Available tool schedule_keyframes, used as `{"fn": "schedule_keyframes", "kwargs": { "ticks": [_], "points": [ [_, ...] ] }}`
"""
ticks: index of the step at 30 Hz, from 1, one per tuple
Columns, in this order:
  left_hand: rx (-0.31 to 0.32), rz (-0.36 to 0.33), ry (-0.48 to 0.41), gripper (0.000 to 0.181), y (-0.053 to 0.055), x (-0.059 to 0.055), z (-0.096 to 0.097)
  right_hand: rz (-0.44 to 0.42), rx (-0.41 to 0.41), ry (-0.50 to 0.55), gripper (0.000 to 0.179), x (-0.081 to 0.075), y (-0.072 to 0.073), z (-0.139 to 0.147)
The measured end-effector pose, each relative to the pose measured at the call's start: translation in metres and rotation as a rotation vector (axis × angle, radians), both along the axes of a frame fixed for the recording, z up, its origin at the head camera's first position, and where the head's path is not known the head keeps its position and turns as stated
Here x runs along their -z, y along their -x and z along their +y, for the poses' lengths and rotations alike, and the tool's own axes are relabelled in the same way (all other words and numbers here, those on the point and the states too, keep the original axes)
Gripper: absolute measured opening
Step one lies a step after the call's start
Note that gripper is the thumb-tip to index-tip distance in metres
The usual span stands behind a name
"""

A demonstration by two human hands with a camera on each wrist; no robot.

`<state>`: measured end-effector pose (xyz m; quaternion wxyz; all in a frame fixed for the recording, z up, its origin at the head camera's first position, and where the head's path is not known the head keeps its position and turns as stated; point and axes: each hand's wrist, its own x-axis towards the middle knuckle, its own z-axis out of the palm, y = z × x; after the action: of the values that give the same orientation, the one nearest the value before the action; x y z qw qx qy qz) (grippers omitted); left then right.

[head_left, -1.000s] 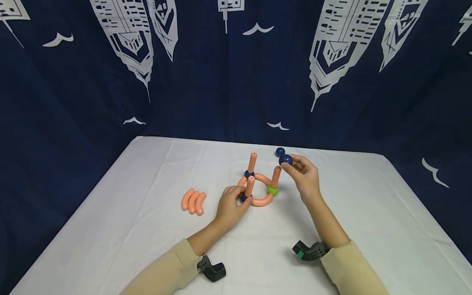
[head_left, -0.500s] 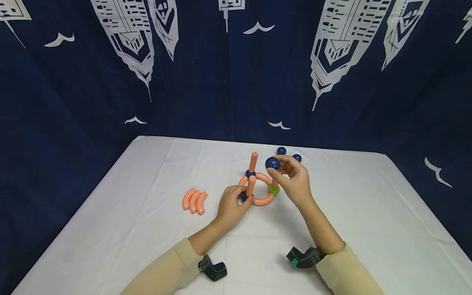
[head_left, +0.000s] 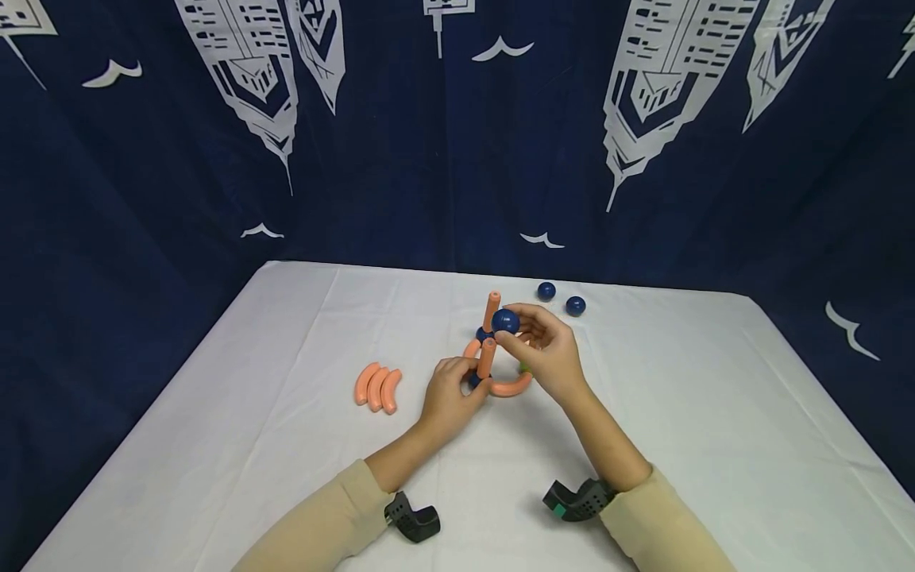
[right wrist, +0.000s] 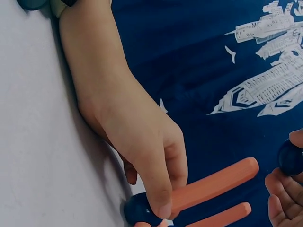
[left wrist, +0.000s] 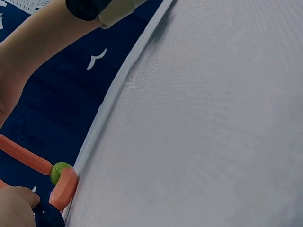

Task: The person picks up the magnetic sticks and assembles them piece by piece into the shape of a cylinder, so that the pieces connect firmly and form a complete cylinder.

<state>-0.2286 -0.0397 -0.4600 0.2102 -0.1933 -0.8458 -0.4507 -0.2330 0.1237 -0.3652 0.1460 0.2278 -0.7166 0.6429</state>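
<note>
A ring of curved orange pieces (head_left: 511,388) joined by ball connectors lies on the table, with straight orange rods (head_left: 487,359) standing up from it. My left hand (head_left: 449,401) grips the blue ball (right wrist: 138,209) at the foot of the nearest rod. Between thumb and fingers, my right hand (head_left: 550,353) pinches another blue ball (head_left: 506,321), just above and right of that rod's top. Farther back, a second rod (head_left: 492,311) rises from a blue ball (head_left: 483,334). The green ball (left wrist: 60,172) carries a third rod (left wrist: 24,155), mostly behind my right hand in the head view.
Two loose blue balls (head_left: 546,291) lie near the far edge of the white-covered table (head_left: 300,477). To the left, three curved orange pieces (head_left: 375,388) lie side by side. A dark blue printed curtain (head_left: 400,159) hangs behind the table.
My right hand has moved left with the pinched blue ball, from beside the loose balls to the nearest rod's top. My left hand has stayed on the ring.
</note>
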Motion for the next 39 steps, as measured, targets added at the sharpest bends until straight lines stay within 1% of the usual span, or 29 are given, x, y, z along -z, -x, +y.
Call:
{"fn": "schedule_keyframes", "kwargs": {
  "ticks": [6,14,18,25,29,35,39],
  "points": [
    [0.008,-0.002,-0.008,0.022,0.000,-0.001,-0.001,0.007,-0.013,-0.033,0.034,0.005,0.000,-0.004],
    [0.011,-0.009,0.001,0.024,0.000,-0.001,-0.001,0.014,-0.025,-0.044,0.036,0.008,0.001,-0.006],
    [0.015,-0.011,-0.001,0.024,0.000,-0.001,-0.002,0.002,-0.024,-0.046,0.037,0.010,0.001,-0.007],
    [0.013,-0.026,0.004,0.025,0.000,-0.001,-0.001,-0.025,-0.009,-0.078,0.036,0.016,0.003,-0.007],
    [0.015,-0.027,0.001,0.024,0.000,-0.001,-0.001,-0.018,-0.006,-0.080,0.036,0.016,0.002,-0.007],
    [0.014,-0.034,-0.004,0.024,0.000,-0.001,-0.001,-0.031,-0.007,-0.084,0.037,0.016,0.002,-0.006],
    [0.011,-0.041,0.003,0.023,0.000,-0.002,0.000,0.000,0.000,-0.093,0.039,0.012,0.002,-0.004]
  ]
}}
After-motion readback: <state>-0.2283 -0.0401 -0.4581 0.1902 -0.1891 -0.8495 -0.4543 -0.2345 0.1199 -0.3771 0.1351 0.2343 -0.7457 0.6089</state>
